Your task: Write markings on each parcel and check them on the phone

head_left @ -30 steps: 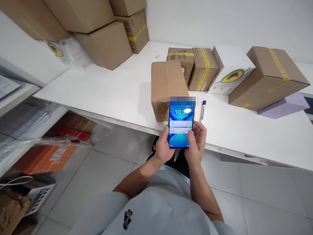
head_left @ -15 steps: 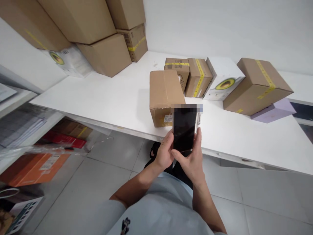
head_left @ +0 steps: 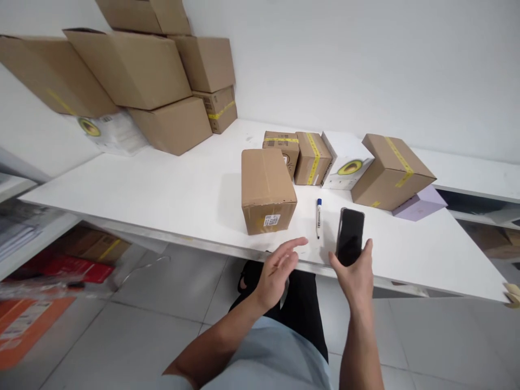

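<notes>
My right hand [head_left: 355, 276] grips the lower end of a dark phone [head_left: 351, 236], thumb and fingers on either side, over the right part of the white table [head_left: 195, 189]. Nothing is in my left hand [head_left: 278, 273], which hovers by the table's front edge with its fingers apart, pointing right. Between the phone and a brown carton [head_left: 268, 187] with a white label lies a white marker with a blue end [head_left: 319, 218]. The carton stands just beyond my left hand.
Behind the marker stand small taped cartons [head_left: 312, 160], a white avocado box [head_left: 345, 162], a larger taped carton [head_left: 392, 173] and a purple box [head_left: 420, 205]. Brown cartons [head_left: 142, 70] are stacked at the back left. Shelves with a red package [head_left: 77, 266] are at lower left.
My left hand has let go of the phone. My right hand has moved the phone right and down towards the table. The marker now shows. The view has shifted.
</notes>
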{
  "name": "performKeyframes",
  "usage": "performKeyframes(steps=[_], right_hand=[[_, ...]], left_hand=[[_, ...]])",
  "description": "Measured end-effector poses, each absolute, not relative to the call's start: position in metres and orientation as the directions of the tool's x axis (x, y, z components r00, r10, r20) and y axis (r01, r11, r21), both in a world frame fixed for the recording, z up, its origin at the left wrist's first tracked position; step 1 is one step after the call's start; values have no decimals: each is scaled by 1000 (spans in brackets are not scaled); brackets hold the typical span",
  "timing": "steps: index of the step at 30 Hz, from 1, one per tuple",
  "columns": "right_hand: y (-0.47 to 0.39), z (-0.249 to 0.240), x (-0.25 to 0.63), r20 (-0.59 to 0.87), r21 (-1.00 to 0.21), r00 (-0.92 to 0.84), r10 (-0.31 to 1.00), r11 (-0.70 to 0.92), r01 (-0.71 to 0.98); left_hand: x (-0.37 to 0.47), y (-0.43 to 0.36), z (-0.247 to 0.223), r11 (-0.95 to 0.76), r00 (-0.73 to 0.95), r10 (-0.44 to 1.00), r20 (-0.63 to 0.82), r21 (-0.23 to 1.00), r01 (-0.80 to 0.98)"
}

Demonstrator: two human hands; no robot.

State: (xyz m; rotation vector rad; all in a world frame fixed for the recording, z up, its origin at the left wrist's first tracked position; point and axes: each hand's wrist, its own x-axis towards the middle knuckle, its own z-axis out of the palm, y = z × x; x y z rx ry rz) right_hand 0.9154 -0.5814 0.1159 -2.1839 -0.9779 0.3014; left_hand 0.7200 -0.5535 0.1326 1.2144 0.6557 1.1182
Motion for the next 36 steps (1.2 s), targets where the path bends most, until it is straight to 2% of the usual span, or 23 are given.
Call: performKeyframes(steps=[3, 5, 7, 11, 13, 15, 17, 18, 19, 21, 24, 29, 33, 36], right_hand=[[-567, 126, 934, -84, -482, 731, 677, -669, 565], [-559, 128, 939, -98, -403, 729, 678, -697, 594], [-553, 126, 942, -88, -376, 721, 688, -693, 615], [-547, 118, 940, -62, -401, 684, 727, -646, 650], [-545, 119, 930, 13, -487, 652, 758, -565, 666], [-540, 123, 912, 148, -633, 559, 816, -356, 687], [-529, 129, 887, 326, -727, 399, 857, -43, 686], [-522, 131, 872, 413, -727, 319, 853, 97, 680], [-514, 133, 858, 475, -707, 252, 843, 195, 679], [-498, 134, 833, 522, -679, 175, 835, 283, 677], [-483, 129, 809, 516, -685, 157, 842, 295, 666], [-487, 119, 799, 571, -628, 189, 799, 277, 727], [-495, 119, 800, 561, -617, 190, 805, 255, 744], [-496, 122, 802, 527, -648, 191, 828, 246, 721]], left_hand=[[713, -549, 133, -140, 229, 946, 230, 925, -352], [709, -547, 132, -203, 172, 945, 279, 910, -361], [704, -546, 129, -305, 84, 932, 354, 885, -351], [691, -535, 125, -555, -216, 831, 513, 793, -250], [684, -525, 124, -612, -354, 770, 531, 771, -175], [678, -512, 125, -583, -431, 765, 479, 800, -145], [674, -500, 127, -481, -427, 822, 378, 861, -165], [672, -495, 126, -415, -389, 862, 323, 892, -180], [671, -490, 126, -356, -335, 899, 281, 915, -189], [668, -486, 122, -286, -216, 944, 247, 942, -173], [665, -491, 113, -305, -143, 947, 289, 947, -106], [664, -515, 104, -437, -217, 876, 431, 899, 21], [668, -529, 104, -623, -141, 729, 670, 734, 271], [671, -533, 105, -696, -37, 634, 773, 590, 410]])
